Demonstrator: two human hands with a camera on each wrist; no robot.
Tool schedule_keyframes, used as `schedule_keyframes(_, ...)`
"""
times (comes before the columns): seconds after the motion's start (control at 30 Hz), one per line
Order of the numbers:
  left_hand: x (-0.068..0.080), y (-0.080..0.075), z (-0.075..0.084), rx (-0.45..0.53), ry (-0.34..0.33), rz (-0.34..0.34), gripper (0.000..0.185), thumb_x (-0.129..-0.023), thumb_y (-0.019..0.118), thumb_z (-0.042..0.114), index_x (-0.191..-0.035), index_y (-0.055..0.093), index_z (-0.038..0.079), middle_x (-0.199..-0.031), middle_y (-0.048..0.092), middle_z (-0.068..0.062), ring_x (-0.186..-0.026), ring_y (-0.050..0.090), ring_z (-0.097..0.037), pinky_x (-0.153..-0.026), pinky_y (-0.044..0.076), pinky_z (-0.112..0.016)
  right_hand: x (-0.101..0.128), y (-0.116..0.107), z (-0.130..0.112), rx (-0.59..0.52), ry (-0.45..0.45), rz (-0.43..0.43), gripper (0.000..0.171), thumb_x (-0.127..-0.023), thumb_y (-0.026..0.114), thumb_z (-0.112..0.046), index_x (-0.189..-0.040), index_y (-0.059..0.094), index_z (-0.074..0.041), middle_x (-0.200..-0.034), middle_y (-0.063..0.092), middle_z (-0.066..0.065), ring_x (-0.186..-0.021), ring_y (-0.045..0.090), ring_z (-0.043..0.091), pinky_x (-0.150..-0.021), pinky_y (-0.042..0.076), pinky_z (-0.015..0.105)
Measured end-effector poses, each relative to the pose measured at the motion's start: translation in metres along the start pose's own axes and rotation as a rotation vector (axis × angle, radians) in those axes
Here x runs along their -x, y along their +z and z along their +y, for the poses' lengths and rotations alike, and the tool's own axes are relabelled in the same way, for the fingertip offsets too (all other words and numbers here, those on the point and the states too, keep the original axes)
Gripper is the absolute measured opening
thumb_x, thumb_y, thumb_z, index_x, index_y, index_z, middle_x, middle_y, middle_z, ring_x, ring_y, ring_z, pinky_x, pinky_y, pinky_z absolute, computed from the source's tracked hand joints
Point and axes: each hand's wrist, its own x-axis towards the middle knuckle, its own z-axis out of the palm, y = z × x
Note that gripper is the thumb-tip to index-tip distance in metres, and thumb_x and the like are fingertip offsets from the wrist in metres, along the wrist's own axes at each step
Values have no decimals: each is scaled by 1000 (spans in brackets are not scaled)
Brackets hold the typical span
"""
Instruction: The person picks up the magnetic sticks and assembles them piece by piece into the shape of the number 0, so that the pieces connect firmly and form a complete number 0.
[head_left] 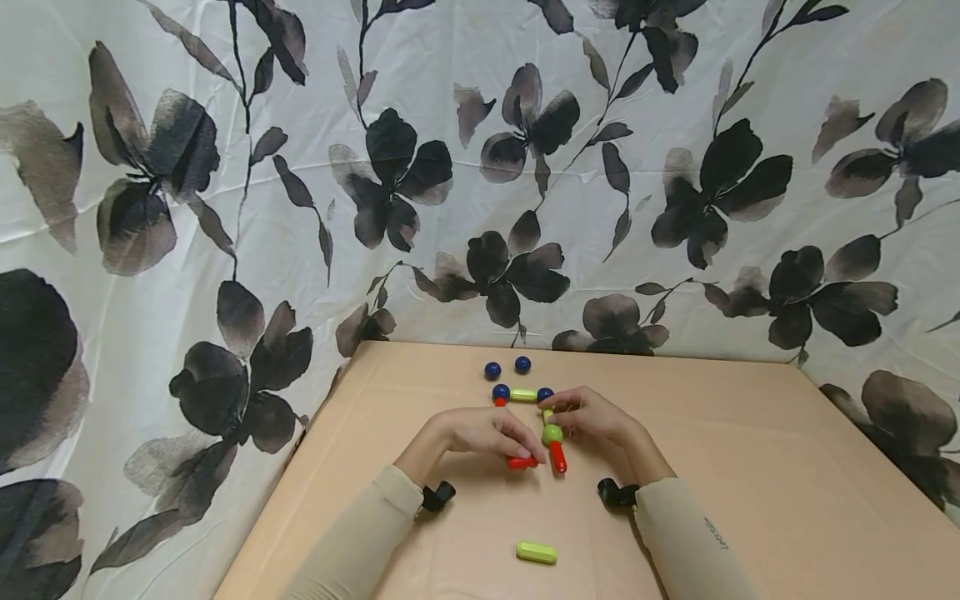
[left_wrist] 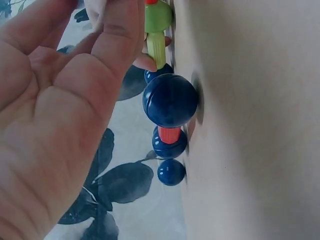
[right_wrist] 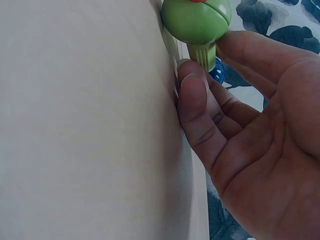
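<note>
On the table, toy rods and balls form a joined figure. A blue ball [head_left: 501, 392], a yellow-green rod [head_left: 523, 395] and another blue ball [head_left: 545, 395] make its far side. The right hand [head_left: 592, 414] pinches the yellow-green rod [right_wrist: 202, 57] between that corner ball and the green ball [head_left: 552, 433]. From the green ball a red rod [head_left: 558, 457] points towards the person. Beside it, the left hand [head_left: 483, 433] holds a loose red rod [head_left: 521, 462] in its fingertips. Near the left palm is a blue ball [left_wrist: 170, 100] on a red rod [left_wrist: 169, 135], hidden by the hand in the head view.
Two loose blue balls, one left [head_left: 492, 371] and one right [head_left: 522, 364], lie near the table's far edge. A loose yellow-green rod [head_left: 536, 552] lies nearer the person. Floral cloth [head_left: 450, 317] hangs behind the table [head_left: 750, 467]. Small black cameras sit at both wrists.
</note>
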Motion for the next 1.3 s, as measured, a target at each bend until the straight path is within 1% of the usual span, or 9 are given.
schedule_keyframes(0.13, 2, -2, -1, 62, 8, 44, 30, -105, 57, 3, -130, 72, 6, -140, 63, -23, -111, 64, -18, -95, 57, -30, 0, 0, 2, 0, 4, -1, 30, -99, 71, -14, -128, 73, -7, -90, 63, 8, -70, 58, 21, -65, 53, 26)
schedule_keyframes(0.33, 5, -6, -1, 64, 38, 75, 31, -105, 57, 3, -132, 72, 7, -142, 63, -20, -124, 61, -26, -100, 55, -31, 0, -1, 3, 9, -1, 0, 31, -99, 71, -15, -128, 73, -7, -91, 64, 8, -71, 58, 21, -65, 52, 27)
schedule_keyframes(0.47, 6, -11, -1, 12, 40, 82, 30, -106, 57, 7, -130, 73, 10, -140, 64, -22, -117, 67, -22, -99, 54, -28, 1, -2, 2, 5, 11, 2, 32, -99, 71, -17, -130, 73, -8, -93, 63, 7, -72, 58, 20, -66, 52, 26)
schedule_keyframes(0.57, 9, -14, -2, -14, 33, 83, 29, -105, 59, 9, -131, 72, 6, -138, 64, -26, -112, 69, -23, -97, 56, -29, 1, -2, 1, -3, 21, 5, 32, -99, 72, -18, -130, 73, -10, -95, 64, 7, -73, 59, 21, -67, 53, 26)
schedule_keyframes(0.73, 15, -20, -4, -39, 5, 62, 36, -99, 69, 5, -134, 66, -4, -134, 65, -28, -107, 69, -18, -97, 56, -29, 0, -3, 0, -4, 26, 8, 32, -99, 72, -19, -129, 73, -10, -96, 64, 8, -74, 59, 22, -68, 53, 26)
schedule_keyframes(0.83, 18, -22, -6, -77, -21, 51, 37, -96, 73, 4, -131, 68, -4, -125, 70, -25, -99, 70, -13, -94, 57, -28, 1, -4, 1, 0, 29, 1, 33, -99, 72, -18, -131, 72, -9, -97, 63, 7, -74, 59, 22, -68, 53, 26)
schedule_keyframes(0.97, 21, -22, -6, -113, -58, 57, 34, -94, 76, 5, -127, 72, -1, -109, 77, -18, -90, 73, -14, -87, 59, -27, 1, -3, 1, 1, 27, 0, 34, -99, 72, -19, -131, 72, -8, -97, 63, 8, -74, 60, 22, -68, 53, 26)
schedule_keyframes(1.2, 25, -20, -12, -4, -189, 103, 28, -93, 77, 6, -121, 75, 1, -92, 77, -13, -77, 74, -19, -76, 63, -32, 3, -1, 3, -5, 28, 6, 33, -99, 73, -19, -129, 73, -8, -98, 63, 10, -75, 59, 23, -67, 53, 27)
schedule_keyframes(1.3, 26, -20, -16, 15, -205, 129, 27, -93, 77, 7, -120, 75, 2, -88, 77, -13, -70, 74, -17, -69, 62, -29, 3, 0, 4, -5, 27, 8, 32, -99, 72, -18, -129, 73, -8, -98, 63, 10, -75, 59, 23, -68, 53, 27)
